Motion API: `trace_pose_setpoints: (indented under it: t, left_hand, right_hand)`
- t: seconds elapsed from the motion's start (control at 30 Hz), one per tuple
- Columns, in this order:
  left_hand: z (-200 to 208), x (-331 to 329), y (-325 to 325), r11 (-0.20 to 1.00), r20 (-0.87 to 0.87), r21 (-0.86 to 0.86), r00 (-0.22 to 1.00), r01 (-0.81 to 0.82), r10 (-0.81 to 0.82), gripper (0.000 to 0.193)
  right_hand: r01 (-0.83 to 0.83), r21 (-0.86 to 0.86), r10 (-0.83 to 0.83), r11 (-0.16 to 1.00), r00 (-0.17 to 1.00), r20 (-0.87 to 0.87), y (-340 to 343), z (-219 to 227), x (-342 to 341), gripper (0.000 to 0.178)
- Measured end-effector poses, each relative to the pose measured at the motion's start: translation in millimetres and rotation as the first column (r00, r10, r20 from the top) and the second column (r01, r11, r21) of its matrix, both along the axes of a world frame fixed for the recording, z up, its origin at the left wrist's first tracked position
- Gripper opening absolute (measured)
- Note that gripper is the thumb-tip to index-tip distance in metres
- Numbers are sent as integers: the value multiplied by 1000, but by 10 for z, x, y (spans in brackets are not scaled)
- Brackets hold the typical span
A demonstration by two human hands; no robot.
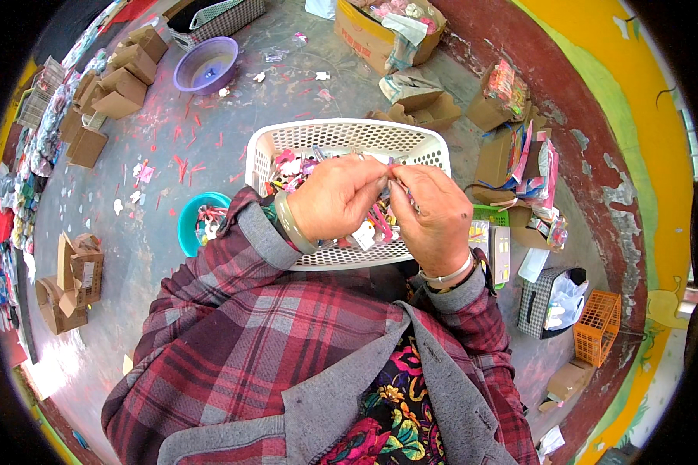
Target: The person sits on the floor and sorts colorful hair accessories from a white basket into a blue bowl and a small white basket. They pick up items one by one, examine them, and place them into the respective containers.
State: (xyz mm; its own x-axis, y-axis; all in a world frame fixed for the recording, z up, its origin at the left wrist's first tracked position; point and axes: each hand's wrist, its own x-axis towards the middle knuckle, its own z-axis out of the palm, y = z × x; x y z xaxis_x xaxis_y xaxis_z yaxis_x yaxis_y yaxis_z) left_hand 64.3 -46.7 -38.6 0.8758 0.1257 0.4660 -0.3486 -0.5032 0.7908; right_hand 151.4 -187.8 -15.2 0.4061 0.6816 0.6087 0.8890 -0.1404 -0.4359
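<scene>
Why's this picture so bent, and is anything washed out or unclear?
Head view: the fisheye lens curves the yellow wall along the right rim and leaves black corners; head view: glare whitens the floor at lower left; head view: what the left hand and right hand pinch is too small to tell.

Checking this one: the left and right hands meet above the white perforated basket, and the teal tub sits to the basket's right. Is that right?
No: the head view shows the teal tub to the left of the white basket.
</scene>
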Motion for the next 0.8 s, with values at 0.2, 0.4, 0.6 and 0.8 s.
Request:
trace_pose_setpoints:
  t: [0.2,0.4,0.6,0.8]
  left_hand:
    - [50,-17,10,993,-39,118,999,8,-3,8]
    - [46,8,-32,995,-41,87,998,-42,46,10]
    - [48,25,-43,991,-55,99,994,-91,97,10]
    - [22,16,-54,983,-53,111,987,-143,150,14]
  right_hand:
    - [14,-7,-14,1000,1000,5,4,32,-31,14]
    - [19,80,-17,997,1000,-17,20,-23,-1,13]
    - [44,92,-41,995,999,-31,24,-16,6,8]
    - [37,24,-39,999,995,90,6,17,36,10]
